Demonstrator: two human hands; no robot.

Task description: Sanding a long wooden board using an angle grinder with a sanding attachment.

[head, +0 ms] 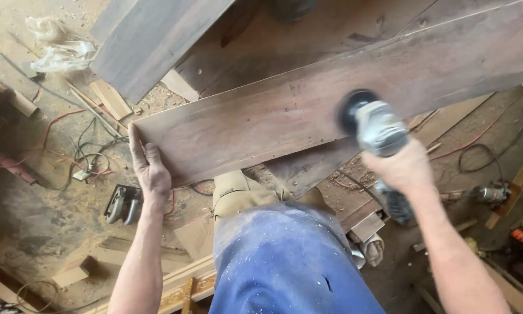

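Here, a long dark wooden plank [261, 125] runs across the middle of the frame, rising from left of centre toward the upper right corner. An angle grinder [373, 129] sits on the plank's face right of centre, its black disc end blurred at the upper left of the tool and its grey body slanting toward the lower right. The right hand [402, 168] is wrapped firmly round the grinder's body, fingers closed on it. The left hand [150, 168] lies at the plank's lower left end, fingers extended and spread flat against the end and near edge of the board, not clenched on anything. The two hands are well apart, one at each side of the frame's centre.

Below the plank, at bottom centre, the person's blue dust-speckled trousers [287, 261] fill the view, with a tan knee pad or cloth [235, 192] just under the board's lower edge. A second dark board [151, 40] lies tilted in the upper left, above the plank. On the dusty floor [34, 215] at the left rest a circular saw [122, 203], tangled cables [81, 151] and pale wood offcuts [107, 99]. Crumpled plastic [58, 49] lies in the upper left corner. At the right edge, another power tool [491, 193] lies among cables.
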